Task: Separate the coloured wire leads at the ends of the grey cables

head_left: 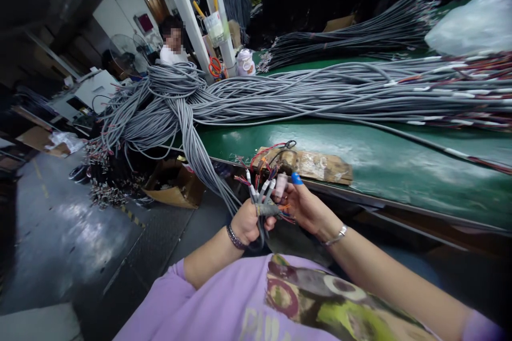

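Observation:
My left hand is closed around several grey cables near their ends, in front of my body. White bands mark these ends, and thin coloured wires fan out above the fist. A thicker grey piece lies across the grip, with orange and dark wires pointing right. Close beside those wires is my right hand, its thumb raised and apart from the fingers. Blue tape covers the thumb tip, and a whitish wrap covers a finger. Some right-hand fingers are partly hidden behind the wires.
A worn wooden block with wires by it lies at the edge of the green table. Long grey cables stretch across the table and hang off its left end. A cardboard box stands below; a person is behind.

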The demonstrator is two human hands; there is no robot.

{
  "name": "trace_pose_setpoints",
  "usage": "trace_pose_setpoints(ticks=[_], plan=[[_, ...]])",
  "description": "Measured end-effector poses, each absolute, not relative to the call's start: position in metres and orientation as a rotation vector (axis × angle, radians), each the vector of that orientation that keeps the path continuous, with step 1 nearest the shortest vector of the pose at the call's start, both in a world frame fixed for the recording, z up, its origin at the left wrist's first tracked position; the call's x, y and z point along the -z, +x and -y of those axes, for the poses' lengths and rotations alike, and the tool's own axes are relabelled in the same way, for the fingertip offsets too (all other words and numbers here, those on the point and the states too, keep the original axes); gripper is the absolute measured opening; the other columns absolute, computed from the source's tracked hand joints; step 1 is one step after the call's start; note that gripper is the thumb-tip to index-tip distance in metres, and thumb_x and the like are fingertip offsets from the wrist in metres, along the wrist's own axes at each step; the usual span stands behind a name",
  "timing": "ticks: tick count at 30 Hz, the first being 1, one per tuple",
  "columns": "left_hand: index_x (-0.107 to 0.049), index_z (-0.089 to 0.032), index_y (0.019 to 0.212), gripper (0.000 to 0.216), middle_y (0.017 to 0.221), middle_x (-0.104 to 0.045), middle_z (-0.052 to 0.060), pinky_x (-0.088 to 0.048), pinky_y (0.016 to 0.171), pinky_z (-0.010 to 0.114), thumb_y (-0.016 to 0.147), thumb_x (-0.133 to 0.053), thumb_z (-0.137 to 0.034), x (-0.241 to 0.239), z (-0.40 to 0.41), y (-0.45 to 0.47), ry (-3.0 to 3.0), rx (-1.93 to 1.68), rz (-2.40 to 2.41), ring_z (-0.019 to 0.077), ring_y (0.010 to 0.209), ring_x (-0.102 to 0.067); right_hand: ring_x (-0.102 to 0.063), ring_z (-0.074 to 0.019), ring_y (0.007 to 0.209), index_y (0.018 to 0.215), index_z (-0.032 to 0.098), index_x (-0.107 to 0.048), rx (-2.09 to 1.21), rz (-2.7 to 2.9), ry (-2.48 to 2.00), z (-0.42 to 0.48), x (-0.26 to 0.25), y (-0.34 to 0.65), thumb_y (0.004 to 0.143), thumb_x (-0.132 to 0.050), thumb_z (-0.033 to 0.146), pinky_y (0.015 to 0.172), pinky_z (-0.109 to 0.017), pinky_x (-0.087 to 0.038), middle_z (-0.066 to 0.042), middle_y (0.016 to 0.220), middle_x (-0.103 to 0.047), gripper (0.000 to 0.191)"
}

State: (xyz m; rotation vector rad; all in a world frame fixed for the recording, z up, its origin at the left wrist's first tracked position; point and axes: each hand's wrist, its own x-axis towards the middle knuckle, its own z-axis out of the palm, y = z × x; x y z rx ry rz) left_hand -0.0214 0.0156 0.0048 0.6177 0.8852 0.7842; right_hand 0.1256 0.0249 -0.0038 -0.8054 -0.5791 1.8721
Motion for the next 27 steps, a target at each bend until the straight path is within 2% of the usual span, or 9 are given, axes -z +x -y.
trace_pose_setpoints(ticks=[5, 9, 11, 17, 22, 25, 27], plan=[[-0.052, -0.016, 0.063, 0.045, 0.044, -0.05, -0.004, -0.028, 0.036, 0.019, 0.05, -0.084, -0.044, -0.008, 0.003, -0.019, 0.727, -0.853, -0.952, 0.0065, 0.035, -0.042, -0.056, -0.0158, 0.065, 0.08, 0.021, -0.063, -1.899, 0.598, -0.813, -0.022, 0.002, 0.133, 0.077, -0.056, 0.068, 0.058, -0.027, -0.047, -0.005, 0.077, -0.064, 0.047], [-0.052, -0.016, 0.062, 0.045, 0.042, -0.05, -0.003, -0.03, 0.036, 0.019, 0.05, -0.083, -0.045, -0.011, 0.014, -0.014, 0.72, -0.935, -1.001, 0.0066, 0.036, -0.041, -0.054, -0.0131, 0.062, 0.08, 0.021, -0.066, -1.902, 0.484, -0.818, -0.024, 0.003, 0.134, 0.074, -0.071, 0.047, 0.056, -0.023, -0.046, -0.002, 0.074, -0.063, 0.028], [-0.053, -0.016, 0.062, 0.043, 0.043, -0.051, -0.003, -0.03, 0.037, 0.019, 0.05, -0.083, -0.044, -0.013, 0.015, -0.012, 0.683, -0.967, -1.02, 0.0064, 0.036, -0.042, -0.053, -0.012, 0.059, 0.081, 0.02, -0.067, -1.892, 0.47, -0.823, -0.025, 0.004, 0.132, 0.072, -0.074, 0.042, 0.055, -0.023, -0.047, -0.001, 0.072, -0.063, 0.025], [-0.056, -0.015, 0.063, 0.032, 0.046, -0.053, -0.003, -0.029, 0.038, 0.017, 0.054, -0.08, -0.034, -0.014, 0.007, -0.007, 0.63, -1.036, -0.998, 0.0059, 0.04, -0.044, -0.049, -0.011, 0.053, 0.076, 0.018, -0.062, -1.67, 0.62, -0.912, -0.023, 0.01, 0.122, 0.069, -0.072, 0.061, 0.048, -0.023, -0.04, 0.001, 0.062, -0.058, 0.044], [-0.057, -0.014, 0.063, 0.029, 0.047, -0.053, -0.002, -0.029, 0.038, 0.017, 0.055, -0.078, -0.033, -0.013, 0.005, -0.006, 0.633, -1.013, -0.966, 0.0059, 0.04, -0.044, -0.045, -0.0101, 0.051, 0.073, 0.019, -0.057, -1.755, 0.587, -0.836, -0.025, 0.01, 0.121, 0.062, -0.078, 0.059, 0.048, -0.024, -0.04, 0.003, 0.06, -0.054, 0.046], [-0.056, -0.014, 0.062, 0.03, 0.049, -0.054, -0.002, -0.03, 0.038, 0.017, 0.054, -0.078, -0.033, -0.011, 0.004, -0.007, 0.623, -1.012, -0.971, 0.0059, 0.04, -0.045, -0.04, -0.0082, 0.048, 0.068, 0.019, -0.055, -1.522, 0.651, -0.971, -0.025, 0.011, 0.12, 0.061, -0.079, 0.057, 0.044, -0.022, -0.033, 0.004, 0.057, -0.052, 0.046], [-0.056, -0.014, 0.062, 0.03, 0.048, -0.054, -0.002, -0.03, 0.038, 0.017, 0.054, -0.078, -0.033, -0.009, 0.003, -0.008, 0.621, -1.008, -0.979, 0.0059, 0.039, -0.044, -0.039, -0.0085, 0.046, 0.065, 0.019, -0.056, -1.394, 0.686, -1.032, -0.024, 0.012, 0.119, 0.066, -0.074, 0.063, 0.043, -0.022, -0.032, 0.003, 0.055, -0.051, 0.047]])
